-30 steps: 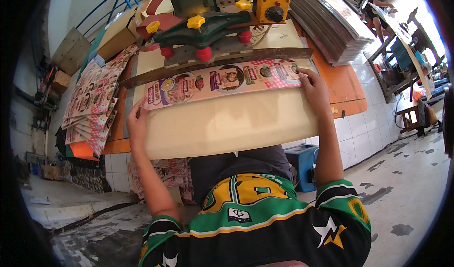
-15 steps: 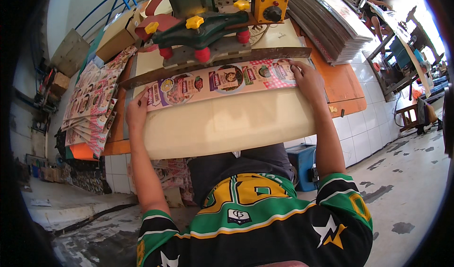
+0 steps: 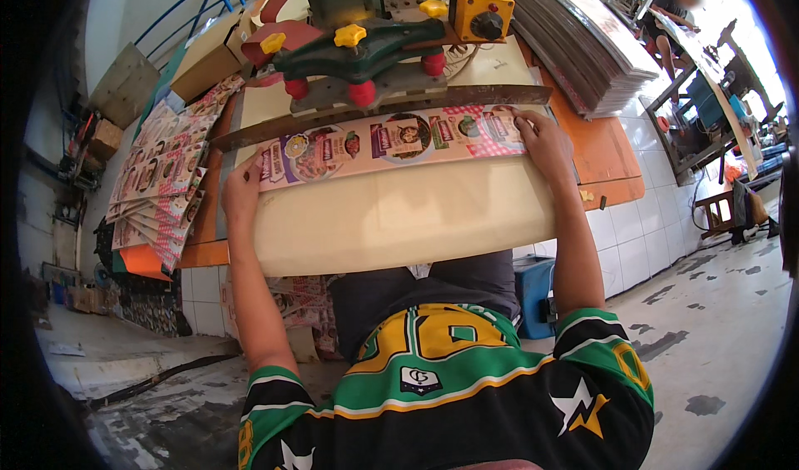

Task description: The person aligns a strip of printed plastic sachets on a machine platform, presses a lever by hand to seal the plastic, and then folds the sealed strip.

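Observation:
A long strip of printed plastic sheet [image 3: 358, 154], with food pictures and pink checks, lies flat across a cream padded surface [image 3: 399, 212]. Its left end is pinched by my left hand [image 3: 242, 185], whose thumb is on top. My right hand [image 3: 545, 143] grips the far right end, fingers curled over the edge. Just beyond the strip runs the long metal bar [image 3: 383, 112] of a press, close along its far edge; whether they touch I cannot tell. Above the bar is the press's dark green arm [image 3: 366, 50] with yellow knobs and red feet.
Printed sheets lie in a fanned pile [image 3: 162, 170] at left, beside a cardboard box [image 3: 212, 54]. A tall stack of flat sheets [image 3: 574, 46] stands at back right, near a yellow control box [image 3: 481, 12]. A blue bin [image 3: 535, 295] sits below. Another person [image 3: 670, 21] sits far right.
The view has shifted slightly. Both hands keep their hold on the ends of the printed plastic sheet, which stays against the bar's near side.

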Available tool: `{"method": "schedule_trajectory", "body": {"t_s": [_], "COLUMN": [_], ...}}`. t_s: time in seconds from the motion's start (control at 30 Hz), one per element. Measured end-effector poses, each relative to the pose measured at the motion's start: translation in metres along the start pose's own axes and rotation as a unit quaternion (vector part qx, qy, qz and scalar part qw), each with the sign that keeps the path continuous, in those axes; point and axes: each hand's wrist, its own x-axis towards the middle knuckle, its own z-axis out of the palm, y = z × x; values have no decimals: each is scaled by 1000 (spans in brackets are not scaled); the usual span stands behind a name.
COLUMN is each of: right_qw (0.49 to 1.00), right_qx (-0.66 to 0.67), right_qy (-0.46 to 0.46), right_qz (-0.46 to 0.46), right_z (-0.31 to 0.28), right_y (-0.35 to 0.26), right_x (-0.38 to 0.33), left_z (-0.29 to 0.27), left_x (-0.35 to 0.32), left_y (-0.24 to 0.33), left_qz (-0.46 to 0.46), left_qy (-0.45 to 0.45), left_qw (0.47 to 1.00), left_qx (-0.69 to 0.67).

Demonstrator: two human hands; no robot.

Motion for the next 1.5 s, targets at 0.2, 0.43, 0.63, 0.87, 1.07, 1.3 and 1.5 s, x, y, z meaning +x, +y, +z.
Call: {"method": "schedule_trajectory", "body": {"t_s": [0.2,0.43,0.63,0.87,1.07,1.3,1.5], "right_qw": [1000,1000,1000,999,993,977,985], "right_qx": [6,-1,-2,1,96,203,171], "right_qy": [-7,3,8,19,42,40,15], "right_qz": [9,-1,-10,-31,-49,-58,-29], "right_z": [-1,3,3,3,6,1,-7], "right_y": [2,6,7,4,9,1,-3], "right_x": [3,4,3,-1,-1,-4,-6], "left_z": [1,-4,2,4,5,-2,-1], "left_x": [2,1,-2,-4,-2,-10,-11], "left_y": [2,6,2,3,-4,8,14], "left_qz": [12,-14,7,27,26,46,43], "left_qy": [8,-5,29,53,93,112,129], "left_qw": [1000,1000,1000,998,992,989,977], "left_qx": [-19,12,10,25,-84,-85,-167]}}
